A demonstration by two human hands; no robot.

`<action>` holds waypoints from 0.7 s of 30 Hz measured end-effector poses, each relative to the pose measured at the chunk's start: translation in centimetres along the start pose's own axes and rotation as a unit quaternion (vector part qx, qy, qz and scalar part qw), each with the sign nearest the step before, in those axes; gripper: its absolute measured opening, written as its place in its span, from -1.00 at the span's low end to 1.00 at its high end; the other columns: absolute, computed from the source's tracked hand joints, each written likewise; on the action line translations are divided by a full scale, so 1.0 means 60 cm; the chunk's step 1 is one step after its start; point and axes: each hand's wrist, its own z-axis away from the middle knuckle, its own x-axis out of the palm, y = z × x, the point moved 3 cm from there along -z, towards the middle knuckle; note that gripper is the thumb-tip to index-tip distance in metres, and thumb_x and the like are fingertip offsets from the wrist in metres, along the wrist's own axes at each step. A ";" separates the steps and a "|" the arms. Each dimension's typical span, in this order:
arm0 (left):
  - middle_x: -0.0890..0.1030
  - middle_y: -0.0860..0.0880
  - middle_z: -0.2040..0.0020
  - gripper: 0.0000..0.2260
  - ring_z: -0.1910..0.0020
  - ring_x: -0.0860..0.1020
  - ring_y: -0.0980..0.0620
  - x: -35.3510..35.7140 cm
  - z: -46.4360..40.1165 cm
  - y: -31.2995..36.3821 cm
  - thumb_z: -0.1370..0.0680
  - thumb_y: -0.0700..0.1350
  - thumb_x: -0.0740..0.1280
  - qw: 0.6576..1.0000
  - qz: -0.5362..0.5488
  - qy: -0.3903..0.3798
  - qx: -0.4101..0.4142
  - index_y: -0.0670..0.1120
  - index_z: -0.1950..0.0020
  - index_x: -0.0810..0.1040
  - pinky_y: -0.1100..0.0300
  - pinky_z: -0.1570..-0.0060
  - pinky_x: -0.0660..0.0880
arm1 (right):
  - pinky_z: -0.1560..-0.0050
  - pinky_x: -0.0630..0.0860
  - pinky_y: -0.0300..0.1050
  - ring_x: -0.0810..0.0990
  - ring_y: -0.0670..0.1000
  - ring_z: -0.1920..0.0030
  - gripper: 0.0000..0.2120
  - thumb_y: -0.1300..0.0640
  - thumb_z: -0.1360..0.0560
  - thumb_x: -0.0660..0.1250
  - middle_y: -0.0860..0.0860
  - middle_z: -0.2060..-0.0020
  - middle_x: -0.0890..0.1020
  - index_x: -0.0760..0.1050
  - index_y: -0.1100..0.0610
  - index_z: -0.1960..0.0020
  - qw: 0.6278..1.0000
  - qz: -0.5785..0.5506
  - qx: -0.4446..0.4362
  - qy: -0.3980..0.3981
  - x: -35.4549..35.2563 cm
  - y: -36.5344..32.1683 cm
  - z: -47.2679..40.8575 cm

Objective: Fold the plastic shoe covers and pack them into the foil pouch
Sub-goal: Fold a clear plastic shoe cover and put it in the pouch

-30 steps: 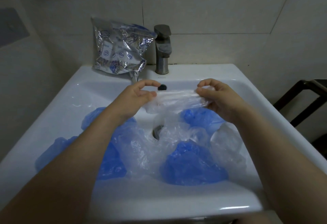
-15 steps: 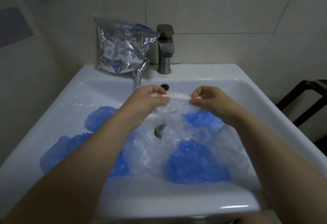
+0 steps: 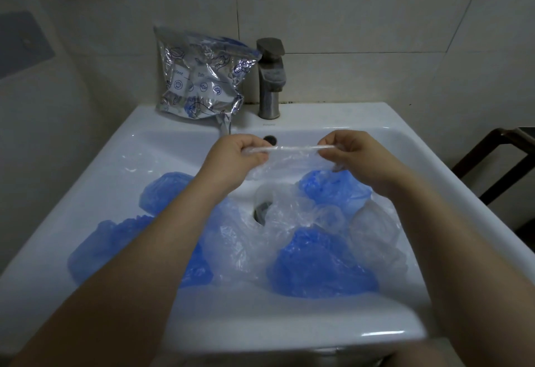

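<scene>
A clear plastic shoe cover (image 3: 291, 158) is stretched flat between my hands above the sink basin. My left hand (image 3: 236, 158) pinches its left end and my right hand (image 3: 357, 153) pinches its right end, the top edge pulled into a taut line. Below lie several crumpled covers, blue ones (image 3: 321, 265) and clear ones (image 3: 376, 236), filling the basin. The silver foil pouch (image 3: 202, 77) with blue print leans against the wall at the sink's back left, blue plastic showing at its top.
The white sink (image 3: 289, 329) has a grey faucet (image 3: 270, 77) at the back centre, an overflow hole (image 3: 269, 138) and a drain (image 3: 262, 210) partly covered by plastic. A dark wooden frame (image 3: 498, 161) stands to the right. Tiled walls close in behind and on the left.
My hands have moved apart, pulling the clear cover from a bunched wad into a taut flat strip. The view has shifted slightly.
</scene>
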 end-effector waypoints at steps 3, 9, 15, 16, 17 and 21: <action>0.54 0.06 0.25 -0.88 0.30 0.45 0.17 -0.005 -0.002 -0.003 -0.50 -0.16 0.38 0.999 -0.040 -0.009 0.014 0.01 0.22 0.56 0.33 0.29 0.37 | 0.12 0.51 -0.22 0.48 -0.08 0.30 -0.83 0.23 -0.52 0.29 -0.01 0.36 0.51 0.50 0.09 0.24 0.997 -0.063 0.039 -0.023 -0.007 0.006 0.003; 0.58 0.17 0.39 -0.86 0.40 0.48 0.29 -0.015 -0.001 -0.008 -0.54 -0.22 0.29 0.991 0.065 -0.112 -0.022 0.00 0.11 0.58 0.40 0.29 0.40 | 0.21 0.58 -0.18 0.53 -0.04 0.37 -0.89 0.29 -0.51 0.23 0.04 0.41 0.50 0.51 0.14 0.09 0.952 -0.281 0.087 -0.083 -0.009 0.016 0.009; 0.67 0.16 0.17 -0.59 0.13 0.59 0.21 -0.005 0.005 0.001 -0.54 -0.37 0.17 0.977 0.151 -0.152 -0.011 0.07 0.15 0.69 0.26 -0.07 0.44 | 0.36 0.49 -0.25 0.44 -0.08 0.45 -0.72 0.34 -0.54 0.11 0.01 0.42 0.45 0.50 0.12 0.23 0.943 -0.321 0.071 -0.049 0.000 0.010 0.003; 0.68 0.13 0.19 -0.58 0.13 0.60 0.20 -0.001 0.008 0.003 -0.52 -0.36 0.18 0.978 0.146 -0.150 -0.017 0.06 0.24 0.70 0.29 -0.01 0.46 | 0.38 0.50 -0.26 0.40 -0.08 0.46 -0.67 0.35 -0.52 0.10 0.02 0.41 0.43 0.52 0.11 0.29 0.941 -0.326 0.085 -0.031 0.006 0.010 0.001; 0.68 0.11 0.23 -0.63 0.16 0.60 0.17 0.003 0.008 0.003 -0.47 -0.30 0.20 0.981 0.131 -0.141 -0.026 0.05 0.32 0.69 0.31 0.10 0.47 | 0.40 0.50 -0.27 0.37 -0.07 0.46 -0.63 0.34 -0.51 0.09 0.03 0.40 0.40 0.54 0.10 0.35 0.940 -0.327 0.101 -0.008 0.012 0.012 -0.001; 0.48 0.06 0.45 -0.77 0.42 0.38 0.11 0.015 0.007 0.000 -0.38 0.01 0.35 0.991 0.085 -0.060 -0.086 -0.03 0.46 0.51 0.25 0.37 0.29 | 0.34 0.45 -0.25 0.38 -0.12 0.45 -0.79 0.14 -0.50 0.32 -0.08 0.51 0.43 0.48 0.10 0.30 0.980 -0.175 0.086 0.035 0.020 0.009 0.002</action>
